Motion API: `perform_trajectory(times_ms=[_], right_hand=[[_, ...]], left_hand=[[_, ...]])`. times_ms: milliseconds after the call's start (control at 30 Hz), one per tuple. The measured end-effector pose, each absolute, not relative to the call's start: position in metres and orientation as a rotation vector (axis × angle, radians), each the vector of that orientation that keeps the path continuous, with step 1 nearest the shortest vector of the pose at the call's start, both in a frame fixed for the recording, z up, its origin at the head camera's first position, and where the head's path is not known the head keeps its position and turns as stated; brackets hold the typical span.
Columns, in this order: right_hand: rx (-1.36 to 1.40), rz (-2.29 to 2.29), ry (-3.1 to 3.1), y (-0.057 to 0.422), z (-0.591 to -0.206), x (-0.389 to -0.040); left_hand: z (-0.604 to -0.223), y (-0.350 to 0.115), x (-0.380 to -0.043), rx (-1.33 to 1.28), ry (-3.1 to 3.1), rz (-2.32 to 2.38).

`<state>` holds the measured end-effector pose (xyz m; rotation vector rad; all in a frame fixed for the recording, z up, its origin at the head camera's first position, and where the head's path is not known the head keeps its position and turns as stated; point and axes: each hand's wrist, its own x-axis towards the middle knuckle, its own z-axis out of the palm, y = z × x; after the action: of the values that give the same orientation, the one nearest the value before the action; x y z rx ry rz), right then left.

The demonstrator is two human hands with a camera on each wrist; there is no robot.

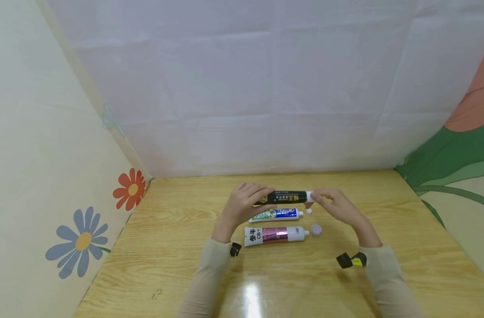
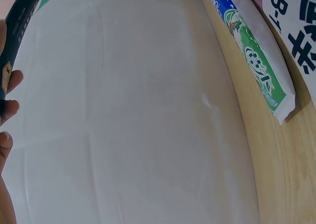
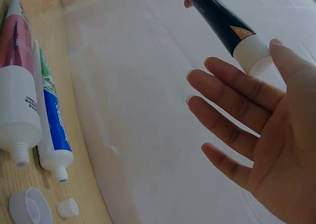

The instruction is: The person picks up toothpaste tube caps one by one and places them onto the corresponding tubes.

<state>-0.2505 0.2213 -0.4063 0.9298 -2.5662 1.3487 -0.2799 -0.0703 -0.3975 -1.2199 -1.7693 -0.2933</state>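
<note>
Raised over the table, a black toothpaste tube (image 1: 287,197) with a white cap (image 1: 309,197) lies level between the two hands. My left hand (image 1: 247,201) grips its flat end, thumb below and fingers above. At the capped end is my right hand (image 3: 256,110), its thumb beside the cap and its other fingers extended and spread. Below lie a blue-and-green toothpaste tube (image 1: 275,215) and a larger white-and-pink toothpaste tube (image 1: 273,235), both with bare nozzles pointing right. A small white cap (image 3: 67,207) and a wider white cap (image 3: 30,206) sit by these nozzles.
The wooden table (image 1: 178,265) meets a white cloth backdrop (image 1: 226,110) behind the tubes. Side panels with printed flowers (image 1: 82,240) stand at left and right. A dark wrist device (image 1: 349,260) hangs by the right sleeve.
</note>
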Motion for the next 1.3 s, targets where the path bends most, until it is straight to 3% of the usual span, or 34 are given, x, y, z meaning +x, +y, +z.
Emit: perform_trajectory(times_ms=[1300], right_hand=[[0.819, 1.372, -2.581, 0.2206, -0.4078, -0.2515]], left_hand=[[-0.4001, -0.0732, -0.2828, -1.183, -1.785, -0.281]])
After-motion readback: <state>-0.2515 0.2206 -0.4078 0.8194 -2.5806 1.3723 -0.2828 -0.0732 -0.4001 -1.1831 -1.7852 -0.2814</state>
